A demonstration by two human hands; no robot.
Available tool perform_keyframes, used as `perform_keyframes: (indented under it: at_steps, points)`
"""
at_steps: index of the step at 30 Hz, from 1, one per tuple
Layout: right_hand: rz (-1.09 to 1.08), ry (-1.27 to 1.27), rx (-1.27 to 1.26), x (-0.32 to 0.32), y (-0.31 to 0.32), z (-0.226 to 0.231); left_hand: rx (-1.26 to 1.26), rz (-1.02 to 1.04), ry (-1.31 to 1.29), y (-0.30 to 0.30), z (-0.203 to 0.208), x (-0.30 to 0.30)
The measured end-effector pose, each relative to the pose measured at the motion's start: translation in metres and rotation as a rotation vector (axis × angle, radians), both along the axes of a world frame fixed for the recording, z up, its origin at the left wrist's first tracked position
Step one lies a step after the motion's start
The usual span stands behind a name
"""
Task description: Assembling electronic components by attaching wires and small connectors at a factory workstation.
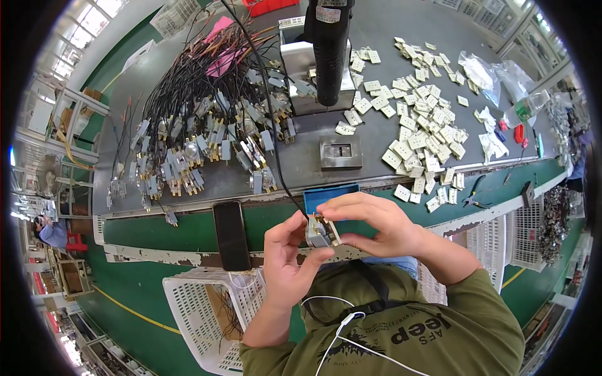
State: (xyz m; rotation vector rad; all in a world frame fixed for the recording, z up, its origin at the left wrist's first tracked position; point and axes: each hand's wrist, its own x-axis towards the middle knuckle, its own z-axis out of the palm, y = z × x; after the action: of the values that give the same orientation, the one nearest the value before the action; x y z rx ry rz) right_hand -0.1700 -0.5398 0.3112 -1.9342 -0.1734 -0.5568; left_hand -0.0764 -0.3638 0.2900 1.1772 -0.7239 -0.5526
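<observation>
Close to my body, my left hand (pixel 290 258) grips a small grey plug part (pixel 316 238) with brass-coloured contacts, thumb below and fingers on its far side. A thin cream plate (pixel 335 233) stands along the part's right side. My right hand (pixel 377 224) is closed on this plate, its fingers over the top of the part and its thumb at the lower edge. A black cord (pixel 276 147) runs down from above to the part. Just beyond my fingers lies a blue tray (pixel 331 193), partly hidden by them.
Corded grey plug parts (pixel 216 135) are heaped at left, cream plates (pixel 426 119) at right. Between them stand a press with a black column (pixel 330 56) and a metal fixture block (pixel 340 164). A phone (pixel 231 235) lies on the front ledge; pliers (pixel 480 191) lie at right.
</observation>
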Motion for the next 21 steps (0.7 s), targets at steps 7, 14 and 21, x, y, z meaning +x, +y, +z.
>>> perform_keyframes:
  at_steps: [7,14,21]
  points:
    - [-0.011,-0.049,-0.11,0.0005,0.0,0.0017,0.021,0.014,-0.045,0.001,-0.0024,0.0004]
    - [-0.015,-0.043,-0.143,-0.0003,-0.0006,0.0023,0.02,0.012,-0.157,-0.0009,-0.0023,0.0024]
    - [-0.029,-0.079,-0.217,0.0009,-0.001,-0.0006,0.057,0.024,-0.237,-0.0006,-0.0041,0.005]
